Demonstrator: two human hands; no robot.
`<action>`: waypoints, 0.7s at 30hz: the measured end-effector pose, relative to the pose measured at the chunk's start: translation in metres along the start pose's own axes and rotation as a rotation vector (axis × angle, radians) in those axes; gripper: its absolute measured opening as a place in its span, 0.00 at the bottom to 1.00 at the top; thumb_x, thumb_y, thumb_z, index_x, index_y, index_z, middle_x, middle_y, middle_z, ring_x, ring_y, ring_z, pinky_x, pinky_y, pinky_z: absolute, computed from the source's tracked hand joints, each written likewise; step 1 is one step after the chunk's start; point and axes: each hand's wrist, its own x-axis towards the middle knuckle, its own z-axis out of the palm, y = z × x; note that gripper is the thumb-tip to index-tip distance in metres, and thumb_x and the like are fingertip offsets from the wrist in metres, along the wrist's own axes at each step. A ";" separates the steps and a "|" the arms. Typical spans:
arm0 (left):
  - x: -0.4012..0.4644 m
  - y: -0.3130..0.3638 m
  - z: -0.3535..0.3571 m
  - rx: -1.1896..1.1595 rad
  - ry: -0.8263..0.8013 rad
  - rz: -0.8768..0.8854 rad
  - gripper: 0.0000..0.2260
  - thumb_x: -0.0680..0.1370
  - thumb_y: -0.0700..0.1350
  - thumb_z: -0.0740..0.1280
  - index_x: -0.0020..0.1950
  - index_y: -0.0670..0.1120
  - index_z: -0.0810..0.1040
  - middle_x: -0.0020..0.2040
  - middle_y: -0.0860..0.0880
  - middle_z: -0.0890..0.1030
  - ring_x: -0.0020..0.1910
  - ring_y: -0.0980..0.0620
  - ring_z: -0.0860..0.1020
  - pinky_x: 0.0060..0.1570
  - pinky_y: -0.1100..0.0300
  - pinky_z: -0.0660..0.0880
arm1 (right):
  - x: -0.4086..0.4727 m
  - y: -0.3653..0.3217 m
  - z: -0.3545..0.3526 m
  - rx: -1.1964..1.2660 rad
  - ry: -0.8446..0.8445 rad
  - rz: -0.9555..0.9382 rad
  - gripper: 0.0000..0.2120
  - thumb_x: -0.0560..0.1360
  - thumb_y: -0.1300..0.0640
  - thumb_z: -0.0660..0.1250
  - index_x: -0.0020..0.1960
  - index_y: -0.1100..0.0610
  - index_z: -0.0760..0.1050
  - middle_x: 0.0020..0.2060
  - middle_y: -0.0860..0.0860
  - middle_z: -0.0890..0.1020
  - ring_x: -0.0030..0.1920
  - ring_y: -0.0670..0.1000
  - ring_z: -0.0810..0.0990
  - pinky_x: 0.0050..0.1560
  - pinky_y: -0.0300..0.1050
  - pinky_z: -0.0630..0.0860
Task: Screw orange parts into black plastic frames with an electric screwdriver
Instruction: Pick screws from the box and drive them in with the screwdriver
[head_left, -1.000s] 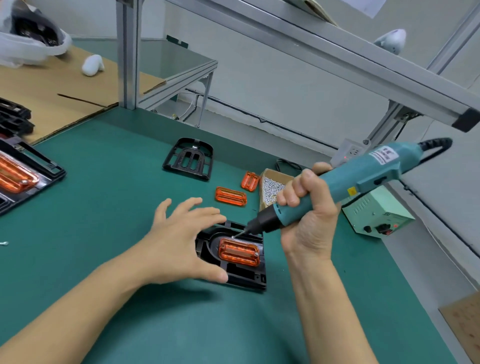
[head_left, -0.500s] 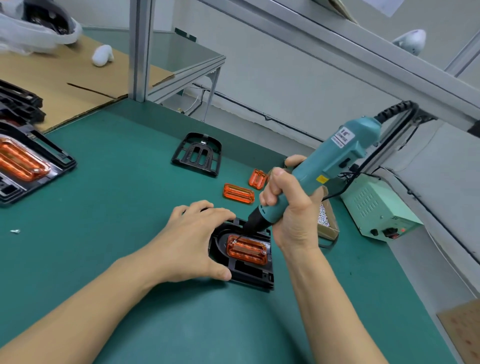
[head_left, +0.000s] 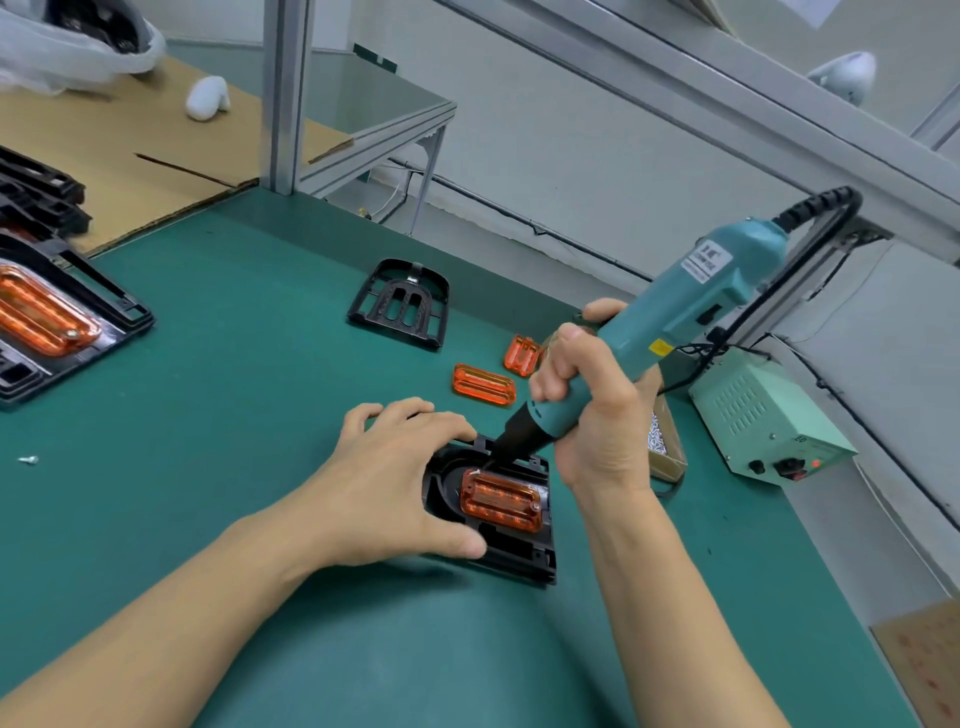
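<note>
A black plastic frame (head_left: 519, 556) lies on the green mat with an orange part (head_left: 500, 500) seated in it. My left hand (head_left: 395, 483) grips the frame's left side, thumb at its near edge and fingers curled over its far edge. My right hand (head_left: 592, 415) grips a teal electric screwdriver (head_left: 675, 322), tilted, with its black tip down at the orange part's upper left corner. Two loose orange parts (head_left: 484, 384) (head_left: 522, 355) lie behind the frame. A second, bare black frame (head_left: 400, 302) lies farther back.
A cardboard box of screws (head_left: 667, 447) sits behind my right hand, beside a pale green power supply (head_left: 769, 415). Finished frames with orange parts (head_left: 57, 322) are stacked at the left. One loose screw (head_left: 28, 459) lies on the mat. An aluminium post (head_left: 283, 93) stands behind.
The screwdriver has swung more upright and its tip has come down onto the orange part's corner. My left hand has closed from spread fingers onto the frame's edge.
</note>
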 end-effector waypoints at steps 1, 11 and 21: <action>0.000 0.002 -0.002 -0.046 0.040 -0.005 0.35 0.58 0.70 0.66 0.64 0.62 0.68 0.59 0.67 0.64 0.55 0.84 0.42 0.62 0.66 0.48 | 0.001 -0.003 -0.001 0.030 0.019 -0.004 0.10 0.71 0.68 0.63 0.46 0.55 0.69 0.24 0.49 0.67 0.22 0.49 0.66 0.29 0.41 0.68; 0.001 0.025 -0.010 -0.428 0.262 -0.173 0.06 0.67 0.53 0.74 0.44 0.58 0.83 0.41 0.68 0.79 0.47 0.65 0.75 0.44 0.75 0.68 | -0.003 -0.030 -0.001 0.204 0.104 -0.092 0.09 0.70 0.66 0.62 0.45 0.54 0.68 0.24 0.47 0.68 0.22 0.46 0.66 0.27 0.38 0.68; 0.002 0.035 -0.005 -0.649 0.323 -0.202 0.04 0.70 0.43 0.74 0.39 0.53 0.86 0.38 0.56 0.84 0.42 0.58 0.81 0.46 0.63 0.74 | -0.011 -0.045 0.003 0.236 0.106 -0.144 0.08 0.70 0.66 0.61 0.46 0.55 0.68 0.24 0.47 0.67 0.22 0.45 0.66 0.28 0.37 0.68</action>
